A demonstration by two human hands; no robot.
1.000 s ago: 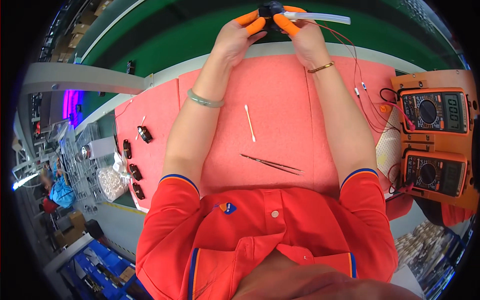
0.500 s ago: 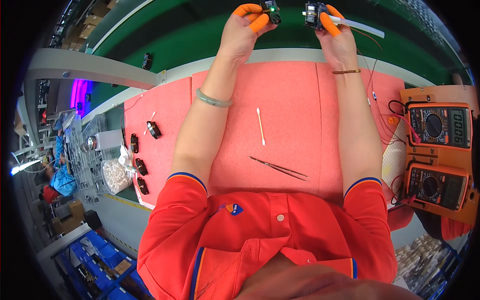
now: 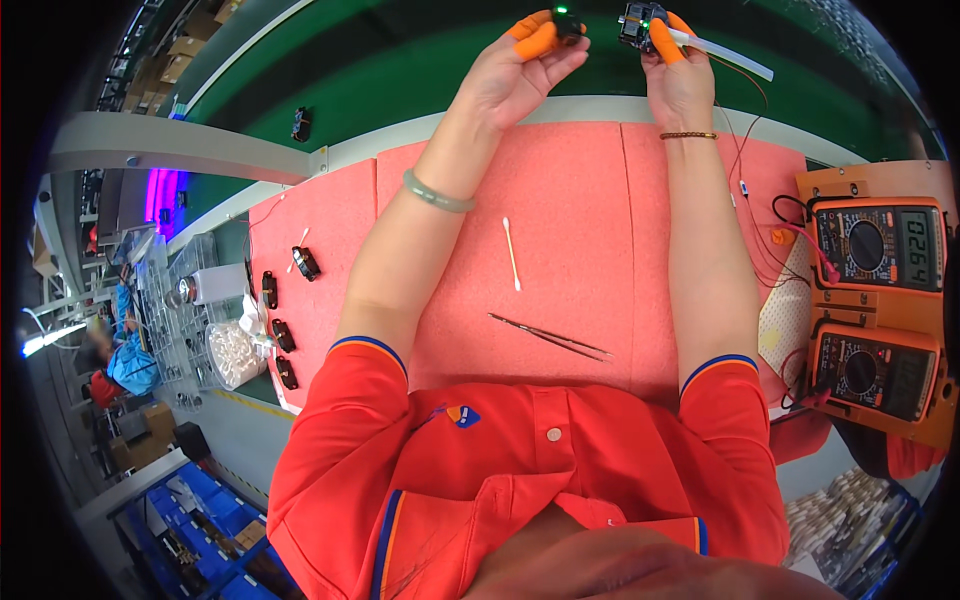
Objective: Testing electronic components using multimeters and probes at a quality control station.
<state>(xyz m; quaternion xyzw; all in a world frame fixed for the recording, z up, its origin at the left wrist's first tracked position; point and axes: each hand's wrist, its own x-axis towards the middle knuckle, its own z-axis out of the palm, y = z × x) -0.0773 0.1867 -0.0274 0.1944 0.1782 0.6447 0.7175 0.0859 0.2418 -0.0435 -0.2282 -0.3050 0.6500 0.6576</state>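
Over the green surface at the far side, my left hand grips a small black electronic device with a lit green light, between fingertips covered by orange finger cots. To its right, my right hand is closed on a black module, also showing a green light. A white tube sticks out rightward beside that hand, and thin wires run down from there. On the pink mat between my forearms lie a cotton swab and dark tweezers.
Two orange multimeters stand at the right on an orange-brown box. Several black parts line the mat's left edge, near a tub of cotton swabs. A white beam crosses the upper left. Another black part rests on the green surface.
My left hand has moved right and turned with its device, so more of the palm shows. My right hand has shifted slightly right. The upper multimeter's reading has changed.
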